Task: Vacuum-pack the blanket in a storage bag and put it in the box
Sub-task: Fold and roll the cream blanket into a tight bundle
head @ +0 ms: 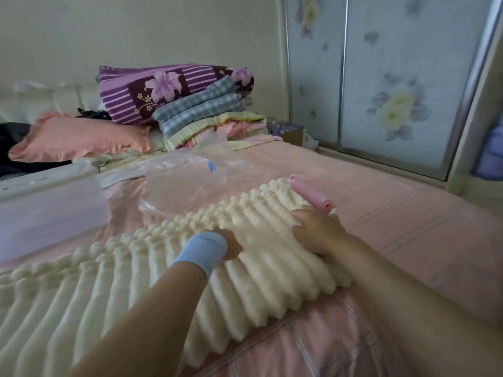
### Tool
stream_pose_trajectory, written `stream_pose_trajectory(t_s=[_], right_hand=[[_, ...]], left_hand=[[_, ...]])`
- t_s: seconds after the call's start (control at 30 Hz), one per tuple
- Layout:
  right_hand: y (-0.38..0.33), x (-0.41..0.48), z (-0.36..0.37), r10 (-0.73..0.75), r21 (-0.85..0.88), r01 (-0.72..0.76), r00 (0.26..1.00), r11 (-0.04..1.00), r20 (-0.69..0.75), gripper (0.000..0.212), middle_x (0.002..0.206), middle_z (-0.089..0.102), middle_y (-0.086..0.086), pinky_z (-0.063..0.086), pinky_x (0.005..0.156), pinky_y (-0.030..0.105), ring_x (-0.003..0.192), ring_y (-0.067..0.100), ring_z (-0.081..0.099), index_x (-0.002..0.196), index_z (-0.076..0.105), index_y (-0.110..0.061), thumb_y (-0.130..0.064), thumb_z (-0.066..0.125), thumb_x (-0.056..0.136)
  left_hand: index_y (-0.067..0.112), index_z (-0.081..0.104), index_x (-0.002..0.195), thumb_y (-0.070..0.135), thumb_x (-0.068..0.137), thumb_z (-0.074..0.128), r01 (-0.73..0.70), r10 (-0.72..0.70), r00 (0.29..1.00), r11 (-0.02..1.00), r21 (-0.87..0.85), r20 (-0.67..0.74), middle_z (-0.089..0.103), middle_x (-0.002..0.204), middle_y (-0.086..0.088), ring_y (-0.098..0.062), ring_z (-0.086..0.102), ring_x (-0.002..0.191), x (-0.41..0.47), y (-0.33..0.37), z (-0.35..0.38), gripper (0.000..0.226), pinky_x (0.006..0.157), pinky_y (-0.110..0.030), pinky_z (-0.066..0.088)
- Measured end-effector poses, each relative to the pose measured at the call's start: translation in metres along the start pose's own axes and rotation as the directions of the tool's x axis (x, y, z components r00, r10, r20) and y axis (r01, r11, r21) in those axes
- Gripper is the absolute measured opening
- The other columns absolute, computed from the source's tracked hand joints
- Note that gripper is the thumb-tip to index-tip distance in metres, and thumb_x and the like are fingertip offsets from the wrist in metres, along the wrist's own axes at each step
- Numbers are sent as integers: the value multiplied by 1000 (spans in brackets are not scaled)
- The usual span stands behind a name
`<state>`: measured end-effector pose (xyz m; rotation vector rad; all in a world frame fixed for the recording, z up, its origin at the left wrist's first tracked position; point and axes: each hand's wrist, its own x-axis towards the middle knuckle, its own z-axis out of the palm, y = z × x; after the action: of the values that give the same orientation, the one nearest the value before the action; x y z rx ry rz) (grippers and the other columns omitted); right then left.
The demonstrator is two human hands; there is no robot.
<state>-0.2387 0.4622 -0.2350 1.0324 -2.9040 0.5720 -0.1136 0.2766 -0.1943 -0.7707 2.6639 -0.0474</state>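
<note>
A cream ribbed fleece blanket [152,284] lies in a long strip across the pink bed [408,240], its right end folded into a thick roll. My left hand [230,244], with a light blue band at the wrist, presses into the roll's near left side with its fingers sunk in the fleece. On the roll's right top, my right hand [317,229] lies with curled fingers gripping the fleece. Just behind the blanket rests a clear plastic storage bag [187,180] with a blue valve. A white box [51,202] stands at the left.
A pink rolled item [313,193] lies at the blanket's far right end. Folded bedding [190,104] and a pink pillow [81,140] are stacked at the bed's head. A floral sliding wardrobe [381,77] borders the right side. A cardboard box [292,136] sits beside it.
</note>
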Motion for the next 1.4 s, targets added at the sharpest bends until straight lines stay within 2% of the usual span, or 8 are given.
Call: stream_pose_trajectory(t_s=[0.27,0.47,0.73,0.87,1.07,1.23,1.33,1.4], right_hand=[[18,-25,-8,346,232,-382,921,895,181,86,140,56,5,45,104,44,124,31,55,150,31,-42,-58,51,69],[-11,-26,-34,246,359,-311,945,880,217,83,148,48,4,44,94,26,128,24,51,155,35,-30,-20,72,81],[-132,-52,-59,-302,402,168,906,900,298,92,149,48,2,49,103,38,130,23,51,158,21,-32,-11,70,83],[-156,-49,-21,-371,718,-40,835,695,406,53,108,68,3,55,65,28,88,13,65,134,57,-24,-9,69,83],[-138,-21,5,-150,432,173,985,885,-87,56,133,59,3,48,105,42,110,19,59,133,60,-27,-28,70,79],[-143,-23,43,-270,129,239,890,962,368,87,168,-14,9,7,124,53,154,34,-10,160,8,-38,-60,58,92],[-151,-26,51,-290,131,260,893,957,344,86,167,-17,3,5,123,57,154,30,-17,160,6,-37,-61,52,92],[-148,-22,43,-296,141,262,890,955,346,74,168,-9,5,2,125,47,155,27,-11,161,10,-27,-48,47,101]], left_hand=[[46,-5,151,78,84,37,-159,166,986,975,-156,31,-16,162,5,-34,-14,148,-13,35,42,86,116,-62,2],[36,13,154,57,95,45,-239,213,970,926,-291,-118,16,162,-1,-27,20,147,-35,19,30,70,117,-42,21],[51,37,141,52,99,39,-415,-31,900,236,-879,-434,42,140,14,-20,47,126,-90,-58,-5,42,102,-45,43],[30,49,139,43,104,32,-317,89,941,561,-764,-326,46,135,7,-14,43,123,-97,-72,10,42,104,-31,35],[37,18,153,37,103,34,-68,80,997,851,-520,-1,14,162,-7,-24,15,149,-86,-92,38,52,120,-37,14],[36,23,152,48,98,43,-27,-7,992,966,-259,-128,-1,163,-6,-31,-1,150,-95,-96,-2,58,120,-46,8],[25,20,154,35,105,33,-236,188,944,959,-156,-271,3,163,-6,-31,-2,149,-101,-75,-12,52,120,-45,4],[25,4,156,51,98,46,-273,256,960,948,-163,-114,0,163,0,-26,-5,150,-100,-66,7,76,120,-45,2]])
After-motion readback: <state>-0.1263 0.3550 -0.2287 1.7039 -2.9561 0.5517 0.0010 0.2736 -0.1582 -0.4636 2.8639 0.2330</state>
